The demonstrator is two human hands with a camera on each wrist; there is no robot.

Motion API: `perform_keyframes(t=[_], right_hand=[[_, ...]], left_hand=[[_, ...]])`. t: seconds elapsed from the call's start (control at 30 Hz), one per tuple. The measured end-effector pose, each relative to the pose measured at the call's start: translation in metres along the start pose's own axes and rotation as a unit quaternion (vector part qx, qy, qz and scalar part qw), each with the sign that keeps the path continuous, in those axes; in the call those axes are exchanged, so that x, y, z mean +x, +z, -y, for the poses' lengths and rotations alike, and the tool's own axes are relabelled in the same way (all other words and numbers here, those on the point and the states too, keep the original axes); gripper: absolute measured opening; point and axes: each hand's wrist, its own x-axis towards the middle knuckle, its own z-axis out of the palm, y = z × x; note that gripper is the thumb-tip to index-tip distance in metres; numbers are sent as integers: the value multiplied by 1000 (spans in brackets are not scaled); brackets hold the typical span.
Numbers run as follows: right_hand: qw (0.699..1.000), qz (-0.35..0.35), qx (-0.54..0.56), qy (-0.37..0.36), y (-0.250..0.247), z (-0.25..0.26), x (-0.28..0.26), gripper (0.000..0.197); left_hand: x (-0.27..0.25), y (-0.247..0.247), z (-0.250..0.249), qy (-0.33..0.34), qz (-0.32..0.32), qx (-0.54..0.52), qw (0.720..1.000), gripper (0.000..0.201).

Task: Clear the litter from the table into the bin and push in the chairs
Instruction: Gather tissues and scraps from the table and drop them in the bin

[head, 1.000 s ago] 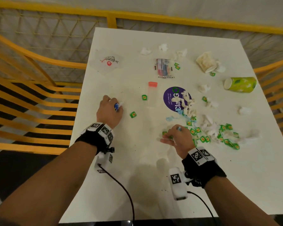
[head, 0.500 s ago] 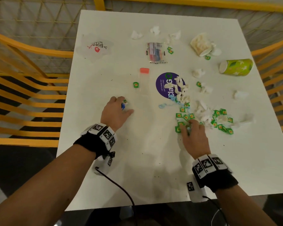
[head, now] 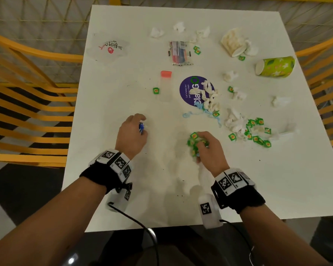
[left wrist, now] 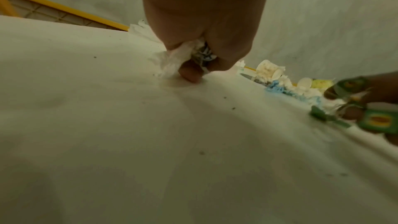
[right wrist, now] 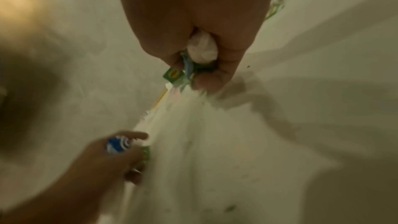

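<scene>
The right hand (head: 210, 150) is nearest, low over the table (head: 258, 189). Its fingers are curled tight round a bunch of green tags (head: 195, 144) and a bit of white paper (right wrist: 201, 48). The left hand (head: 131, 135) is a little farther in and to the left. Its fingers are curled round a blue wrapper (head: 141, 127) and some tissue (left wrist: 172, 60).

So the job has only just begun, I think. Most of the litter is still on the table. Past the right hand lie more tags (head: 258, 135) mixed with tissue bits. Farther on, near the purple sticker (head: 190, 91), are paper strips (head: 210, 98) and a clear tube (head: 165, 87). At the far side lie a green cup (head: 275, 67), a squashed cup (head: 233, 43), a pen pack (head: 179, 52) and a plastic bag (head: 108, 49).

I can't see the bin. The yellow chairs (head: 33, 93) beside the table are not pushed in yet.
</scene>
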Motion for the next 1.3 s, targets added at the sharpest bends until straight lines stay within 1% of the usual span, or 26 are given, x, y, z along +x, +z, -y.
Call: perform_keyframes(t=[0.07,0.1,0.17,0.23,0.27,0.3,0.33,0.37,0.4,0.43,0.47,0.5,0.63,0.73,0.77,0.8,0.87,0.9,0.93,0.97,1.0,1.03,1.07,1.13,1.23,1.3], right_hand=[[996,28,82,26,4,4,-4,24],[994,27,98,33,5,5,-4,27],[994,4,98,41,5,5,-2,29],[993,-24,100,50,7,3,0,27],[994,-26,98,51,9,3,-1,26],[996,-18,77,38,12,4,-3,24],[1000,4,23,10,16,5,-6,22],[997,33,-62,-27,20,5,-10,19],[983,59,-159,-65,24,4,-14,18],[962,81,-243,-93,28,2,-17,21],[944,99,-295,-111,30,-1,-19,24],[934,110,-317,-124,31,-4,-19,26],[925,91,-317,-190,35,-16,-18,20],[909,108,-346,-206,42,-15,-19,19],[913,112,-339,-200,42,-14,-18,19],[927,112,-306,-184,40,-11,-16,17],[971,111,-177,-115,35,0,-12,12],[987,114,-96,-68,33,8,-11,11],[993,120,-4,-22,32,16,-11,14],[988,128,85,13,33,25,-14,22],[977,138,156,35,36,34,-17,30],[967,152,200,45,40,43,-21,35],[960,173,218,45,47,52,-27,37],[947,236,218,27,65,68,-43,37],[917,352,188,4,101,86,-73,28],[900,407,154,-5,129,93,-90,29]], left_hand=[[-11,2,-4,-24,-13,-59,998,17],[-17,3,-6,-49,-14,-92,994,15],[-28,6,-10,-103,-2,-144,984,15],[-38,8,-13,-130,14,-169,977,13],[-42,9,-14,-140,21,-184,973,11],[-46,9,-15,-150,28,-205,967,9],[-49,9,-17,-158,37,-225,961,8],[-51,9,-18,-160,44,-242,956,7],[-53,9,-18,-160,46,-248,954,7],[-54,8,-18,-158,46,-248,955,7],[-54,7,-18,-158,45,-245,956,6],[-55,6,-17,-159,46,-242,956,6],[-55,2,-14,-165,51,-236,956,8],[-56,1,-15,-166,48,-236,956,11],[-56,1,-16,-169,47,-240,955,12],[-57,0,-16,-174,45,-246,952,12],[-60,-3,-17,-190,42,-267,944,13],[-63,-5,-16,-199,39,-280,938,15],[-65,-8,-15,-209,35,-294,932,16],[-68,-11,-13,-222,28,-309,925,16],[-71,-15,-11,-234,22,-323,917,15],[-75,-18,-7,-247,15,-335,909,14],[-79,-22,-3,-260,9,-345,902,12],[-90,-31,9,-277,-1,-355,893,10],[-110,-52,33,-287,-14,-375,881,10],[-124,-70,53,-306,-27,-387,869,10]])
